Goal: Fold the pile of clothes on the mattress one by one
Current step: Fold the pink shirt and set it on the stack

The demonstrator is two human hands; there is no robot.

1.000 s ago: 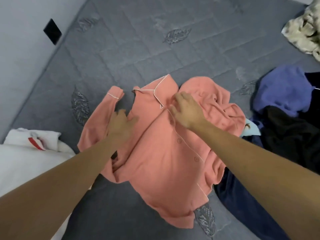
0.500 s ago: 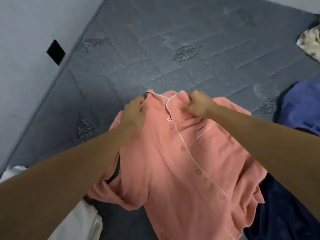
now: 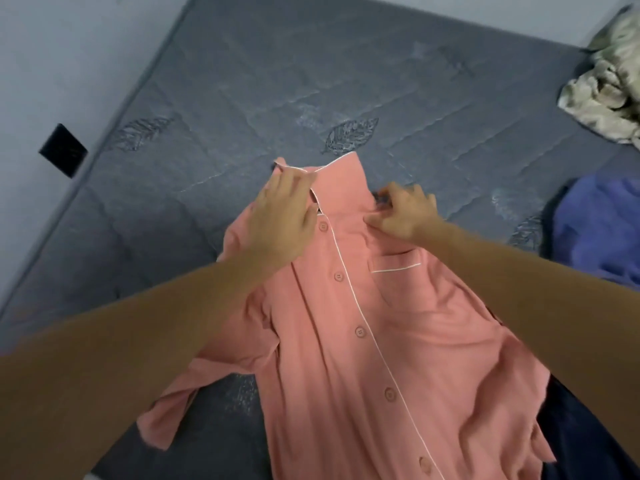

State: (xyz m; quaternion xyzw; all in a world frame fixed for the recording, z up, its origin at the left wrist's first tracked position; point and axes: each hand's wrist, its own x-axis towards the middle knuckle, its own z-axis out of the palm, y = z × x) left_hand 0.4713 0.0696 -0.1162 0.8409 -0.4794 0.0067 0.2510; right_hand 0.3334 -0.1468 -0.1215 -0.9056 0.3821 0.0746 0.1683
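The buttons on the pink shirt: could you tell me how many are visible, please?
5, down the pink shirt placket: at the collar, chest, middle, lower, near the hem. More may be out of frame.

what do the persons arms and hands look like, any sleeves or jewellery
Both forearms are bare right up to the frame edge, with no sleeves showing. The left hand and right hand wear no gloves, and no rings, watch or bracelets are visible. Slight motion blur softens the fingers.
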